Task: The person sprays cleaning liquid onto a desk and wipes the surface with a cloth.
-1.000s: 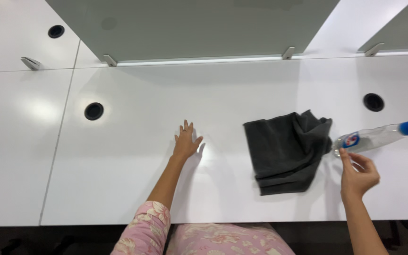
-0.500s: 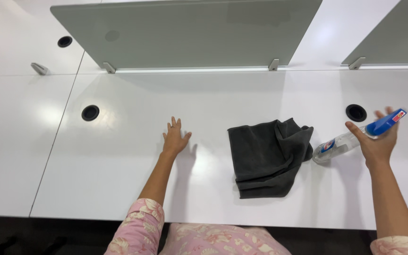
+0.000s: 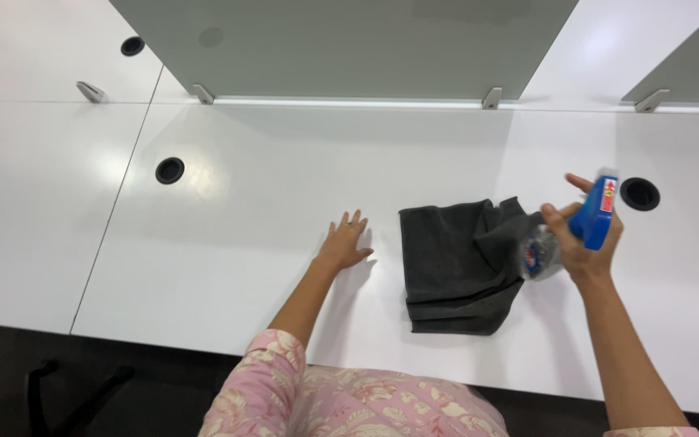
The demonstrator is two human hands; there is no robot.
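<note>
The desk is white, smooth and a bit shiny, with bright light spots on it. The cloth near the middle is dark grey, soft and matt, with folds. The spray bottle on the right looks like clear plastic with a glossy blue plastic top. The far divider panel is grey and matt. Its small brackets look like pale metal. The sleeve is pink flowery fabric.

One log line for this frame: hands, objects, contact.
left hand: flat on white desk, open | right hand: gripping blue-headed clear spray bottle, lifted | dark grey crumpled cloth: lying on desk between hands, untouched
</note>
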